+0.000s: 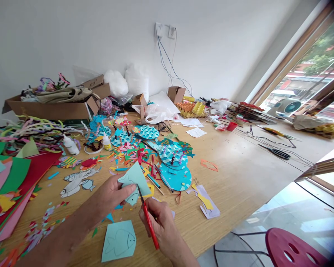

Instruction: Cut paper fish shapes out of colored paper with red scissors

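My left hand [118, 191] pinches a light blue-green piece of paper [137, 173] with a fish outline drawn on it. My right hand [159, 217] is closed round the handles of red scissors [150, 226], whose dark blades meet the paper close to my left thumb. Below, on the wooden table [225, 178], lies a second blue-green sheet [120, 241] with a pencilled fish. Grey and white fish cut-outs [77, 182] rest left of my hands. Beyond the held paper, a blue disc [176, 176] lies under wavy blue pieces.
Coloured sheets [42, 172] and small paper scraps cover the left side. Two glue bottles [70, 144] stand near pipe cleaners and a cardboard box [52, 109]. Purple and yellow offcuts [206, 202] lie right of my right hand. Black scissors [275, 151] and cables are farther right; a red stool [293, 246] stands below.
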{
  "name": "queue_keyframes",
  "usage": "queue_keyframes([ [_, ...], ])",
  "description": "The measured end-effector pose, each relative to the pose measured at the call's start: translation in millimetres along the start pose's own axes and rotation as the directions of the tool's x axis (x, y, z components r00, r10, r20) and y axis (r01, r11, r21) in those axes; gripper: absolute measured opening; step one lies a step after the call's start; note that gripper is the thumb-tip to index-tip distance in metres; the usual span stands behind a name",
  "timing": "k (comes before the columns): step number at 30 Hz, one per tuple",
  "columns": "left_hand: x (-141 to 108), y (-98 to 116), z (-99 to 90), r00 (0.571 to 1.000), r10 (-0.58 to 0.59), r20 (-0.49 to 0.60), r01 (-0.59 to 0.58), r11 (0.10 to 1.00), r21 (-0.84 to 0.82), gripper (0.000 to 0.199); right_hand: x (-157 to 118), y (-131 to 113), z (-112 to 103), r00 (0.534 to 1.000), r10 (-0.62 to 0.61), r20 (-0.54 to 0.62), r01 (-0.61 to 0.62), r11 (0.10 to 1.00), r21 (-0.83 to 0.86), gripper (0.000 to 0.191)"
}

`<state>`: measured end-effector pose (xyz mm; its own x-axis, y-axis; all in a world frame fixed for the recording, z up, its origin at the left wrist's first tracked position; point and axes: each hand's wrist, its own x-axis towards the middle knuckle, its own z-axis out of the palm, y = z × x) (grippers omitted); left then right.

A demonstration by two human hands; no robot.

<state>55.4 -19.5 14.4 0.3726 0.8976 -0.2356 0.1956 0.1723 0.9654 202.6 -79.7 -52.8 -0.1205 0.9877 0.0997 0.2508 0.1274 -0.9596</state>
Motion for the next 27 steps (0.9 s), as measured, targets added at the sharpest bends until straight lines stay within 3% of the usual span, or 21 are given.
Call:
queue_keyframes([
  [6,-1.9,-1.9,0.4,0.999,-0.026,-0.032,0.027,1.0,0.012,0.028,0.0,2.5,1.5,0.999,0.026,0.028,-0.028,0.996,0.079,0.038],
  [14,-3.4,-2.4,2.7,0.997,-0.024,-0.067,0.025,1.0,0.008,0.028,3.6,-3.0,6.2,0.981,0.136,0.137,-0.171,0.943,0.286,0.029],
  [27,1.0,-3.3,1.2,1.0,-0.02,-0.023,0.021,1.0,0.017,0.027,5.4,-1.5,5.1,0.995,0.099,0.033,-0.103,0.978,0.179,0.028],
])
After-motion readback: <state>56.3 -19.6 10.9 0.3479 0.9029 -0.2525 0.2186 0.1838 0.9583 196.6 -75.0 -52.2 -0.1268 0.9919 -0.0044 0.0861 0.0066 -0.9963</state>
